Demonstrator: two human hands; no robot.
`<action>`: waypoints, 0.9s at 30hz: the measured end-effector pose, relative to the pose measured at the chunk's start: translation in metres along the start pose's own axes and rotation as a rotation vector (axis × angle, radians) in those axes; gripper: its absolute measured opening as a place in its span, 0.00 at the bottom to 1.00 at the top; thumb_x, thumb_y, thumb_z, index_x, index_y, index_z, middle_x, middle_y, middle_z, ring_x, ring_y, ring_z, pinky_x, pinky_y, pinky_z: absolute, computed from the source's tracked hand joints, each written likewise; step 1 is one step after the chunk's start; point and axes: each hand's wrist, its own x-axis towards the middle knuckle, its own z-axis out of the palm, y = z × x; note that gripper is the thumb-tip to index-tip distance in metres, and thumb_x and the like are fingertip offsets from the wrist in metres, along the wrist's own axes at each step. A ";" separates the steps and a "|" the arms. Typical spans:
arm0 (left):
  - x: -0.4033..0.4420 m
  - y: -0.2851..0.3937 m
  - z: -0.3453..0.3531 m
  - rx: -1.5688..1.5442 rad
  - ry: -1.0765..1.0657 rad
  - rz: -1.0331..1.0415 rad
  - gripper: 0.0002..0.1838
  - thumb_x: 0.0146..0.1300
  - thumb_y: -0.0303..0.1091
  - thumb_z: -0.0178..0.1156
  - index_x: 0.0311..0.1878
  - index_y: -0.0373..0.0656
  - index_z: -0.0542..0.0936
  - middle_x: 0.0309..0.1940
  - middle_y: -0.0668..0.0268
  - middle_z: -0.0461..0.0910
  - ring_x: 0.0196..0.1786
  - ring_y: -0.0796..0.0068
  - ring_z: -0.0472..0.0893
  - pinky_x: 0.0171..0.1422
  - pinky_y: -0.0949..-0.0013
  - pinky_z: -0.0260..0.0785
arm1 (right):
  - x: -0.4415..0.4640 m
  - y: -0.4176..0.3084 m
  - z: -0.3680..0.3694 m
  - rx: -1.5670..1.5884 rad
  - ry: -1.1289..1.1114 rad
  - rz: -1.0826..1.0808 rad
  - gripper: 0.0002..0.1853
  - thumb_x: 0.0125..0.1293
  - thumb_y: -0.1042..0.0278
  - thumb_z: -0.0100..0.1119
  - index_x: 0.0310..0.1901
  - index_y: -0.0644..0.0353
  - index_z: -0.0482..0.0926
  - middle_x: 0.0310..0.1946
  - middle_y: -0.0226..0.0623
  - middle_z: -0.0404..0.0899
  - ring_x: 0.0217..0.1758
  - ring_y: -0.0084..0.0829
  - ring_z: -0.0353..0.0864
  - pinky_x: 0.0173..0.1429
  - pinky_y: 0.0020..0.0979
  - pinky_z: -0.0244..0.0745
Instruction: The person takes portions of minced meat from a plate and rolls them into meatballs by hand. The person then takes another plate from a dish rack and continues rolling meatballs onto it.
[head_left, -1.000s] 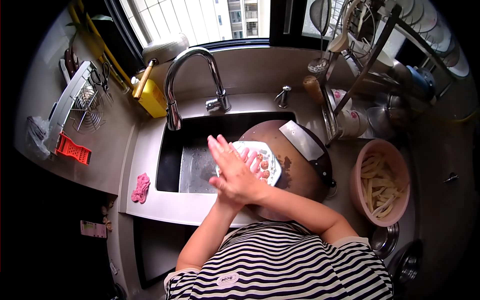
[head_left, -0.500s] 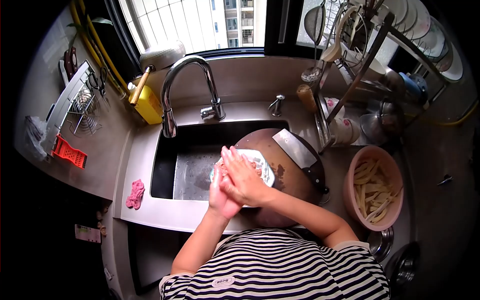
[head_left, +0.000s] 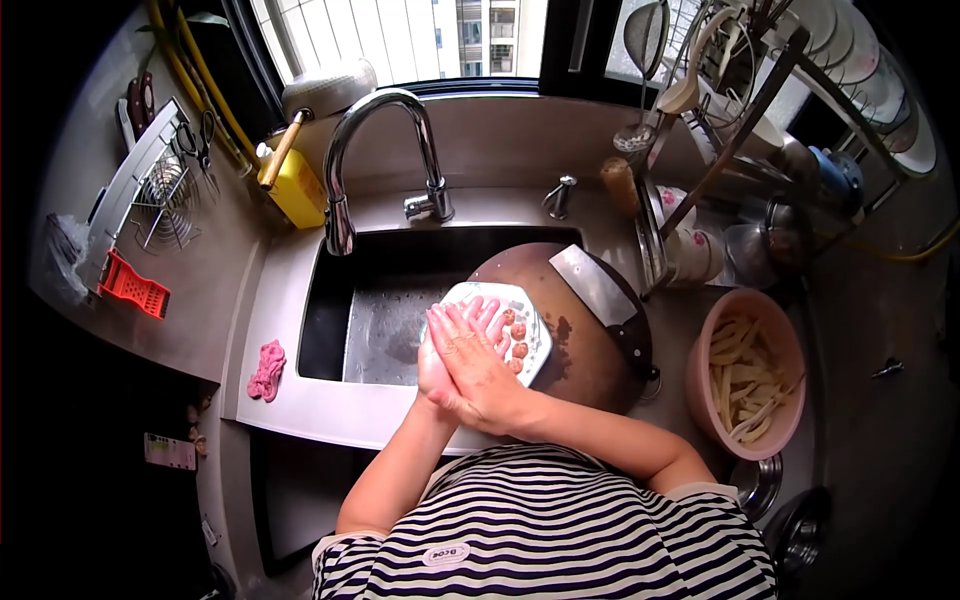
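White plate point(head_left: 538, 342) with meatballs point(head_left: 519, 350) lies over the round board's point(head_left: 600, 365) left side; nearer, we press our right hand point(head_left: 478, 368) onto our left hand point(head_left: 432, 372), whatever's between hidden.

The sink point(head_left: 385, 335) is set into the tabletop point(head_left: 330, 408), with the faucet point(head_left: 432, 200) behind it, a bottle point(head_left: 297, 192) left of the faucet and a window point(head_left: 400, 40) behind both. A cloth point(head_left: 266, 371) lies left of the sink. A cutting board point(head_left: 590, 365) covers the sink's right part; at its left side sits a plate point(head_left: 536, 338) with meatballs point(head_left: 519, 350) on it, and at its far right lies a cleaver point(head_left: 592, 287). The right hand point(head_left: 482, 368) lies over the left hand point(head_left: 435, 368), above the plate's near left side. Right of the board stands a basin point(head_left: 787, 415) with strips point(head_left: 740, 375) in it, a dish rack point(head_left: 653, 240) behind it
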 end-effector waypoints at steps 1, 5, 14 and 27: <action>-0.002 -0.004 -0.004 0.023 -0.086 0.017 0.41 0.62 0.66 0.31 0.70 0.46 0.46 0.71 0.59 0.45 0.73 0.61 0.45 0.71 0.52 0.42 | 0.003 -0.007 -0.002 0.077 -0.003 -0.020 0.38 0.64 0.46 0.44 0.66 0.68 0.50 0.66 0.56 0.49 0.71 0.51 0.45 0.71 0.48 0.38; -0.009 -0.017 0.010 0.048 -0.059 -0.010 0.41 0.61 0.68 0.34 0.71 0.52 0.46 0.71 0.61 0.46 0.72 0.60 0.47 0.71 0.53 0.44 | 0.020 0.020 0.003 0.204 -0.024 0.023 0.42 0.65 0.35 0.33 0.68 0.66 0.46 0.68 0.53 0.48 0.72 0.50 0.43 0.71 0.50 0.36; -0.001 -0.011 -0.021 0.049 -0.035 -0.001 0.42 0.61 0.68 0.33 0.70 0.49 0.47 0.70 0.59 0.47 0.71 0.58 0.50 0.71 0.52 0.43 | -0.002 -0.003 0.012 0.165 -0.023 -0.055 0.43 0.62 0.36 0.39 0.67 0.66 0.50 0.68 0.51 0.49 0.72 0.51 0.44 0.71 0.50 0.36; -0.004 -0.016 -0.009 -0.110 -0.075 -0.056 0.41 0.62 0.66 0.34 0.71 0.49 0.46 0.71 0.60 0.46 0.72 0.63 0.48 0.72 0.57 0.43 | 0.004 0.008 0.006 0.230 0.029 0.014 0.42 0.63 0.38 0.41 0.67 0.67 0.49 0.67 0.53 0.48 0.72 0.51 0.43 0.71 0.50 0.36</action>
